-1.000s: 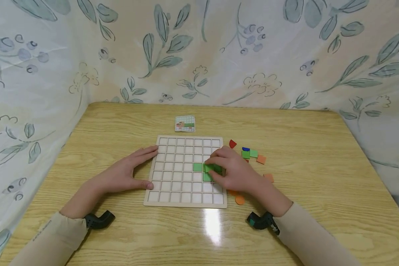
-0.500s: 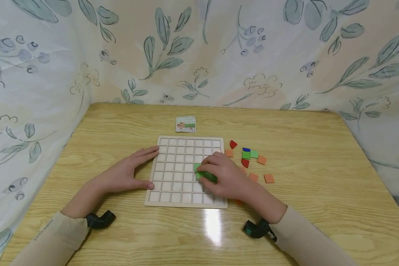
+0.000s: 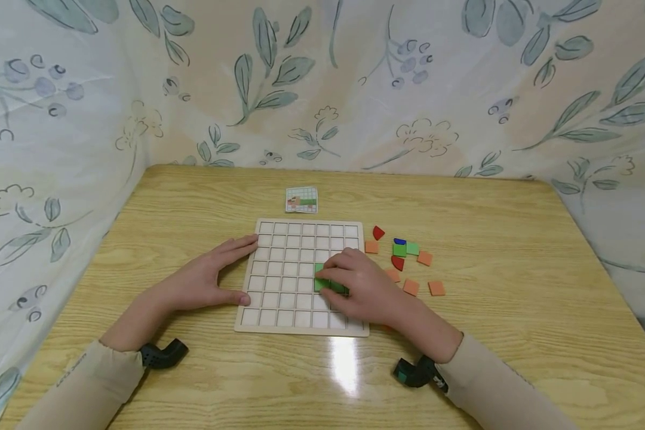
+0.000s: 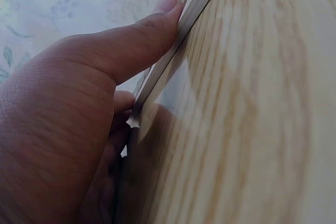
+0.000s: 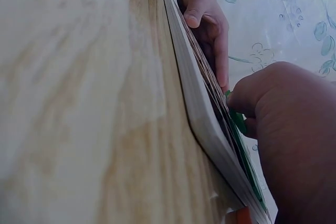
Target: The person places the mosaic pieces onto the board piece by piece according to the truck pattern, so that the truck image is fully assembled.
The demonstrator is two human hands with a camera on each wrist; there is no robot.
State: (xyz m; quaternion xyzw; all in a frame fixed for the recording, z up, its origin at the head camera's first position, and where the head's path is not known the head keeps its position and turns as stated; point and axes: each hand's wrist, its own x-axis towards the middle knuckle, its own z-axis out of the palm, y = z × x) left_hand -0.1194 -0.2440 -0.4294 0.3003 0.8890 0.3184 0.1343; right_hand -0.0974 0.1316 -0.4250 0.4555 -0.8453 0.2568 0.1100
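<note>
A pale wooden grid board [image 3: 279, 269] lies on the table in the head view. My left hand [image 3: 199, 278] rests at its left edge, thumb and fingers extended and spread apart; the left wrist view shows the thumb [image 4: 165, 17] against the board's side. Over the right half of the grid, my right hand [image 3: 365, 286] pinches a green square tile [image 3: 320, 286] low at the board. Just above it lies a lighter green tile [image 3: 319, 268]. More green shows beneath the right fingers, mostly hidden. The right wrist view shows green [image 5: 237, 118] by the right thumb.
Right of the board lie several orange squares [image 3: 436, 288], two red quarter-round pieces [image 3: 378, 232], green tiles [image 3: 399, 250] and a blue piece [image 3: 400, 241]. A small picture card [image 3: 301, 200] lies behind the board. Patterned cloth [image 3: 322, 89] hangs behind the table.
My right hand has moved left and slightly down, bringing the green tile to the cell below the lighter green one. The left hand stays at the board's edge.
</note>
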